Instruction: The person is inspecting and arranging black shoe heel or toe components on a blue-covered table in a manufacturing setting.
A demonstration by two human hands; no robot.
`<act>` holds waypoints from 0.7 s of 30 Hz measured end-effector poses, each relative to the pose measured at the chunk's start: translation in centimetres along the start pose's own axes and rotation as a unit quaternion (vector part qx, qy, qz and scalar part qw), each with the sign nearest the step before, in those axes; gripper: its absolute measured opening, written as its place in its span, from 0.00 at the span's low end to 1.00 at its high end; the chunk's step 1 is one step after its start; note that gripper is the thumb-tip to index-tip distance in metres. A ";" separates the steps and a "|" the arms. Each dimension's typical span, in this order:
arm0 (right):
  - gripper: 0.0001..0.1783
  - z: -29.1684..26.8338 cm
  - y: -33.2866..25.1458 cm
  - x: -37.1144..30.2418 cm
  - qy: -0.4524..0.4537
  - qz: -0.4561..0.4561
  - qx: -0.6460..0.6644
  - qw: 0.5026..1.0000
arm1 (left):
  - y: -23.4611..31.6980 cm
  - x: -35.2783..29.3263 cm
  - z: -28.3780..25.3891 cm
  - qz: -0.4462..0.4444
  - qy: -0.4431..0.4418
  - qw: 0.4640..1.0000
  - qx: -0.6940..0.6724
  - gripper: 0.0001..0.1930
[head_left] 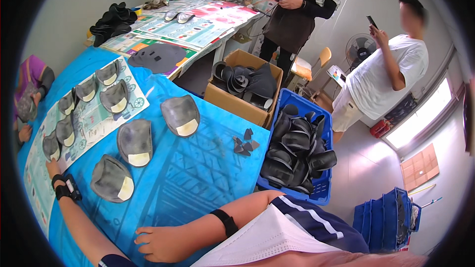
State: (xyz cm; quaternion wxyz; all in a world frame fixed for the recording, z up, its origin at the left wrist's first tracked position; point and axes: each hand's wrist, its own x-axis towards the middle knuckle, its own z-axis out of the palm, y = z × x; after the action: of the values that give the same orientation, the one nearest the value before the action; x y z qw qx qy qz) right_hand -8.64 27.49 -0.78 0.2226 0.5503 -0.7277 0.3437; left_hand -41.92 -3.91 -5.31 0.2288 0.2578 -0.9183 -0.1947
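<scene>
Nearest, the person's right hand [166, 244] rests palm down on the blue-covered bench [198, 190], its fingers loosely bent and released, with nothing in them. Ahead and to the left, the left hand [53, 167] reaches onto a printed sheet [94, 127], its fingers touching the lower edge of a dark curved piece [51, 144]; whether they grasp it or merely rest against it cannot be told. That piece lies at the near end of a bent row of similar ones on the sheet, so the step in hand seems to be placing or adjusting it there. From here, the next move appears to call for a light touch, squaring the piece without nudging its neighbour, and then a clean release. To the right of the sheet, three more dark pieces with pale patches [134, 141] lie well apart on the blue cover, and farther right sit small dark scraps [245, 144]. Just past the bench's right edge stands a blue crate [321, 190] full of dark pieces, with a filled cardboard box [236, 111] beyond it. Farthest off, a co-worker in an apron [292, 20] handles something small.
</scene>
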 end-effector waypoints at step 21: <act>0.10 7.3 4.7 -4.4 -0.005 -0.031 -0.014 0.999 | -1.6 2.6 4.2 0.110 -0.113 0.986 -0.049 0.15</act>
State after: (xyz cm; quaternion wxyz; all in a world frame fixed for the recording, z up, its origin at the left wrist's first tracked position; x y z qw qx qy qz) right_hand -11.47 25.67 -9.88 0.2375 0.5711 -0.7160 0.3237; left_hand -45.49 -5.64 -8.62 0.1561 0.1204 -0.9503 -0.2408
